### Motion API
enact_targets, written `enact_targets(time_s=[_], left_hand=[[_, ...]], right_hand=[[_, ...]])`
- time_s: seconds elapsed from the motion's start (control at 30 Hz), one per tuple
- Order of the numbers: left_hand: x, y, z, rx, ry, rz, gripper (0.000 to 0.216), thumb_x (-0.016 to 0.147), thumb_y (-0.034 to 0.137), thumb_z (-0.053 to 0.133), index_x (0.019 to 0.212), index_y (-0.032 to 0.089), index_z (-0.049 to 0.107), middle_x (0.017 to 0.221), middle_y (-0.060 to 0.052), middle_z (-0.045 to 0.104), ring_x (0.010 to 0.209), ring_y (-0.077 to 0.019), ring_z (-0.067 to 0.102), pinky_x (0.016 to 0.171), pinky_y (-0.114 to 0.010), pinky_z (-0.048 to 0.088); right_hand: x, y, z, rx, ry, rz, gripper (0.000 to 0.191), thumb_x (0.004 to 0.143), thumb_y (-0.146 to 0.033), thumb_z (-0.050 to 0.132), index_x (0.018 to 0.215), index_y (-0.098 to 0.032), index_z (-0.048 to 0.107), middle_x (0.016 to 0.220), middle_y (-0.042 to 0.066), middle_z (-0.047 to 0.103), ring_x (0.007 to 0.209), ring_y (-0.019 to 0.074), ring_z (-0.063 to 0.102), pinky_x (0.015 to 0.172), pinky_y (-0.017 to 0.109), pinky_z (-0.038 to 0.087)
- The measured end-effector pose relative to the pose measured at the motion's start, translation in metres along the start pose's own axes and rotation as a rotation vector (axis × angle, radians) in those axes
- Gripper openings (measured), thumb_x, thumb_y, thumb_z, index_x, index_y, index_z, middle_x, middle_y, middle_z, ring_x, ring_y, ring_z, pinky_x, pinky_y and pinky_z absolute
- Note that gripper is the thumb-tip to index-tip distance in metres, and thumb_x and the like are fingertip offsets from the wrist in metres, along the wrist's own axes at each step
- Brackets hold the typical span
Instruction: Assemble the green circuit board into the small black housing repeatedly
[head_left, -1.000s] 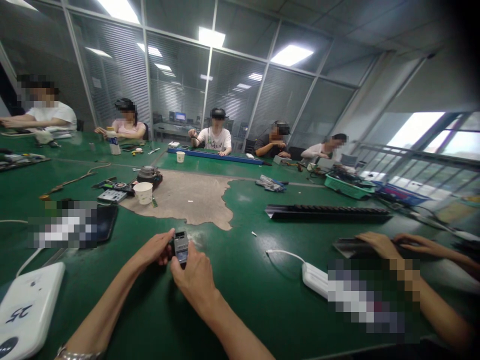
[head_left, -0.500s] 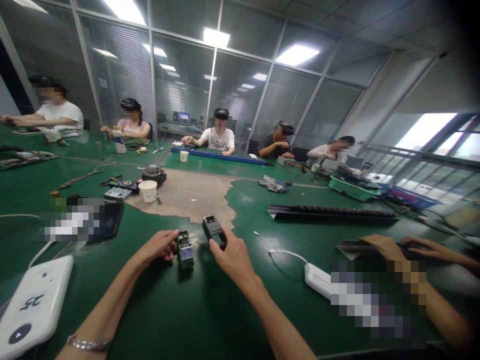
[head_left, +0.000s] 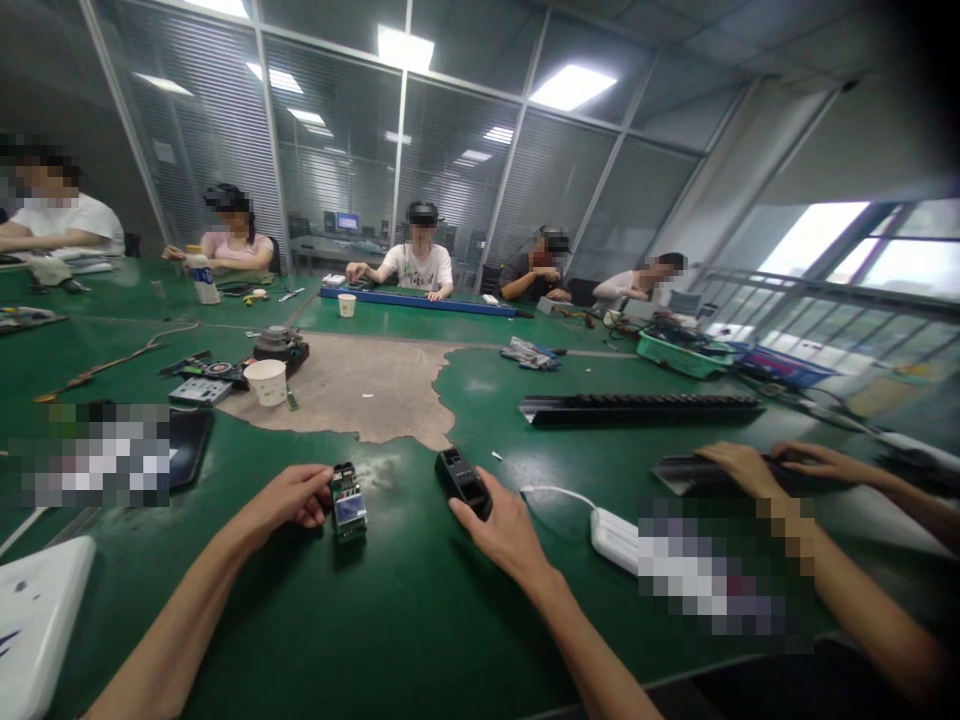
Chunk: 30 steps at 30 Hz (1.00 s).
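My left hand [head_left: 298, 493] has its fingers curled, with the tips closed on the upper left edge of a small circuit board assembly [head_left: 350, 512]. A bluish screen or flat panel covers the lower half of the assembly, and darker parts sit at its top. My right hand [head_left: 504, 518] grips a black plastic housing [head_left: 459, 478] by its near end, thumb on the left side. Slots and openings show on the housing's upper face. A stretch of green table separates the housing from the circuit board assembly.
A white power bank [head_left: 611, 540] with a cable lies right of my right hand. Beyond are a black metal rail [head_left: 645, 408], a paper cup [head_left: 266, 382] and gloves [head_left: 529, 352]. Another person's hands [head_left: 742, 468] work at the right. Several people sit across the table.
My right hand has moved the black housing to the right, away from the circuit board assembly. My left hand stays at the assembly. The whole view has shifted slightly.
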<state>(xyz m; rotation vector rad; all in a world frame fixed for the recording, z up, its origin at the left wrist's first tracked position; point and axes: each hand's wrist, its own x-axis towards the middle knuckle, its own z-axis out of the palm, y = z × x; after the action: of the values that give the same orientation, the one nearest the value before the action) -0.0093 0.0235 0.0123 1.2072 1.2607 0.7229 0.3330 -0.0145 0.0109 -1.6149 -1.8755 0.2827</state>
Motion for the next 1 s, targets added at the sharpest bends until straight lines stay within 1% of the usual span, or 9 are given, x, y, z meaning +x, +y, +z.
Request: enact_targets(time_s=[0.07, 0.13, 0.33, 0.43, 0.53, 0.6, 0.77, 0.83, 1.0], left_hand=[[0.000, 0.001, 0.001, -0.004, -0.005, -0.005, 0.051, 0.078, 0.059, 0.059, 0.105, 0.015, 0.057, 0.079, -0.001, 0.059, 0.055, -0.0109, 0.058, 0.049, -0.021, 0.044], [0.000, 0.002, 0.002, 0.002, -0.006, 0.001, 0.049, 0.078, 0.059, 0.059, 0.102, 0.015, 0.059, 0.079, -0.001, 0.059, 0.055, -0.0106, 0.058, 0.048, -0.021, 0.043], [0.002, 0.000, 0.004, 0.037, 0.024, 0.053, 0.051, 0.078, 0.059, 0.058, 0.105, 0.016, 0.060, 0.079, -0.001, 0.057, 0.054, -0.0107, 0.057, 0.045, -0.020, 0.041], [0.003, -0.002, 0.003, 0.044, 0.040, 0.056, 0.053, 0.077, 0.060, 0.058, 0.107, 0.017, 0.060, 0.080, -0.001, 0.058, 0.053, -0.0111, 0.057, 0.044, -0.021, 0.041], [0.004, -0.003, 0.003, 0.042, 0.052, 0.050, 0.055, 0.075, 0.061, 0.059, 0.108, 0.017, 0.060, 0.080, -0.001, 0.059, 0.052, -0.0112, 0.057, 0.044, -0.022, 0.042], [0.005, -0.005, 0.002, 0.038, 0.045, 0.048, 0.056, 0.075, 0.062, 0.059, 0.108, 0.016, 0.059, 0.079, -0.001, 0.059, 0.051, -0.0110, 0.057, 0.044, -0.022, 0.041], [0.006, -0.008, 0.000, 0.019, 0.006, 0.072, 0.054, 0.078, 0.062, 0.056, 0.104, 0.015, 0.060, 0.074, -0.001, 0.059, 0.049, -0.0098, 0.055, 0.043, -0.020, 0.038], [0.007, -0.009, -0.001, 0.005, 0.010, 0.072, 0.053, 0.078, 0.062, 0.056, 0.101, 0.014, 0.060, 0.073, -0.001, 0.059, 0.047, -0.0091, 0.053, 0.042, -0.019, 0.037], [0.006, -0.009, 0.000, -0.042, 0.033, 0.064, 0.056, 0.076, 0.064, 0.057, 0.102, 0.015, 0.061, 0.070, 0.000, 0.059, 0.046, -0.0095, 0.053, 0.042, -0.019, 0.037]], right_hand=[[-0.002, 0.002, 0.003, -0.005, 0.051, -0.026, 0.058, 0.082, -0.047, 0.058, 0.131, -0.015, 0.051, 0.125, 0.013, 0.059, 0.114, 0.0273, 0.056, 0.096, 0.039, 0.043], [-0.005, 0.004, 0.006, -0.001, 0.077, -0.046, 0.057, 0.083, -0.044, 0.057, 0.132, -0.015, 0.050, 0.124, 0.014, 0.059, 0.113, 0.0267, 0.056, 0.097, 0.040, 0.043], [-0.008, -0.003, 0.006, 0.016, 0.091, 0.000, 0.050, 0.085, -0.035, 0.052, 0.131, -0.015, 0.051, 0.117, 0.013, 0.063, 0.102, 0.0255, 0.062, 0.088, 0.038, 0.048], [-0.007, -0.026, 0.002, 0.093, 0.065, 0.020, 0.049, 0.086, -0.037, 0.052, 0.130, -0.014, 0.053, 0.105, 0.010, 0.068, 0.085, 0.0220, 0.065, 0.077, 0.033, 0.050], [-0.006, -0.061, 0.002, 0.216, 0.019, 0.010, 0.049, 0.086, -0.041, 0.053, 0.127, -0.015, 0.054, 0.082, 0.004, 0.069, 0.064, 0.0167, 0.062, 0.062, 0.027, 0.049], [-0.007, -0.087, 0.006, 0.292, -0.004, -0.029, 0.043, 0.087, -0.038, 0.053, 0.124, -0.016, 0.056, 0.078, 0.002, 0.067, 0.059, 0.0144, 0.060, 0.057, 0.024, 0.046], [-0.008, -0.133, 0.026, 0.308, -0.017, -0.118, 0.031, 0.088, -0.033, 0.052, 0.115, -0.020, 0.057, 0.080, 0.001, 0.066, 0.065, 0.0144, 0.061, 0.061, 0.023, 0.045], [-0.008, -0.142, 0.034, 0.270, -0.002, -0.135, 0.030, 0.087, -0.032, 0.053, 0.115, -0.020, 0.056, 0.086, 0.002, 0.066, 0.072, 0.0160, 0.063, 0.065, 0.023, 0.046], [-0.009, -0.154, 0.048, 0.123, -0.001, -0.139, 0.041, 0.087, -0.036, 0.054, 0.123, -0.017, 0.050, 0.096, 0.008, 0.067, 0.085, 0.0215, 0.065, 0.073, 0.027, 0.047]])
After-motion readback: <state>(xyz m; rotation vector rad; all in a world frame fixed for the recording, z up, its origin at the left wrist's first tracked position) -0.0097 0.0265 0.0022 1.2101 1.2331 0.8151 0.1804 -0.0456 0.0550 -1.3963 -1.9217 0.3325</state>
